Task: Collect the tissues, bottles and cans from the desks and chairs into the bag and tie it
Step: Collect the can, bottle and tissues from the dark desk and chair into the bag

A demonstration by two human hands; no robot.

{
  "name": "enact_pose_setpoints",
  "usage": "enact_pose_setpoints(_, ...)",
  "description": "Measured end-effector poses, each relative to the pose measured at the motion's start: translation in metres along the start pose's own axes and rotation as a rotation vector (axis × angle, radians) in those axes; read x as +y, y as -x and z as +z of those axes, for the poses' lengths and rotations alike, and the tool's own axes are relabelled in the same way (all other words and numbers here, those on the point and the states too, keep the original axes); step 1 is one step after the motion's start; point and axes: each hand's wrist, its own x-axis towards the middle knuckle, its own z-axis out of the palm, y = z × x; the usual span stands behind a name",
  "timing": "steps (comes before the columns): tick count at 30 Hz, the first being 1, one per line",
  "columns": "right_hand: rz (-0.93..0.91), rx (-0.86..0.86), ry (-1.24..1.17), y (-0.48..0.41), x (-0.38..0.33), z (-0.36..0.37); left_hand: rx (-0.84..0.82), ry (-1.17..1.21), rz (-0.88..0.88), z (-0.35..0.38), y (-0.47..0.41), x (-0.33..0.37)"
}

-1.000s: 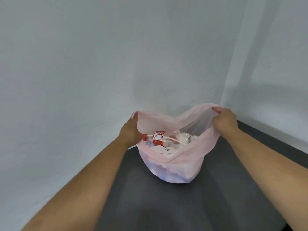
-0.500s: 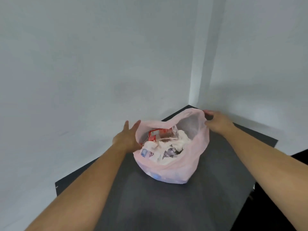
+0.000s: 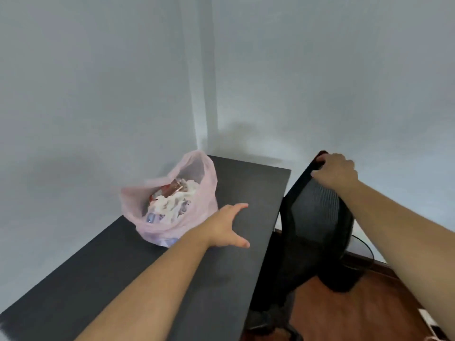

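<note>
A pink translucent bag (image 3: 202, 183) stands untied on the dark desk (image 3: 172, 279) in the wall corner. Its mouth gapes, showing crumpled white tissues (image 3: 176, 201), a bottle with a red label (image 3: 170, 189) and other bottles lower down. My left hand (image 3: 227, 226) hovers over the desk just right of the bag, fingers spread, holding nothing. My right hand (image 3: 334, 172) grips the top edge of a black mesh chair back (image 3: 317, 217) to the right of the desk.
Grey walls meet in a corner right behind the bag. The black office chair stands close against the desk's right edge, its base (image 3: 270, 321) on a reddish wooden floor (image 3: 357, 313). A dark cable (image 3: 366, 247) runs behind the chair.
Both hands let go of the bag's rim. My left hand moved to the bag's right over the desk, my right hand swung away and took hold of the chair back. The view pulled back and rightward.
</note>
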Motion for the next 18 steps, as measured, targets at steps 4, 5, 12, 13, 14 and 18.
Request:
enact_pose_setpoints(4,0.123,-0.044,0.007,0.036,0.062,-0.005,-0.204,0.044,0.128,0.074,-0.006,0.047)
enact_pose_setpoints(5,0.144,-0.089,-0.084,0.041,0.076,-0.002,-0.234,0.083,0.144,0.090,-0.009,0.058)
enact_pose_setpoints(12,0.280,-0.238,-0.835,0.055,0.111,0.017,-0.099,0.380,0.072,0.150,-0.032,0.096)
enact_pose_setpoints(13,0.267,-0.233,-0.851,0.053,0.115,0.017,-0.104,0.408,0.068,0.153,-0.034,0.098)
enact_pose_setpoints(14,0.259,-0.234,-0.858,0.052,0.122,0.017,-0.112,0.420,0.066,0.157,-0.034,0.102)
enact_pose_setpoints(18,0.251,-0.229,-0.860,0.053,0.147,0.011,-0.133,0.471,0.075,0.174,-0.036,0.120)
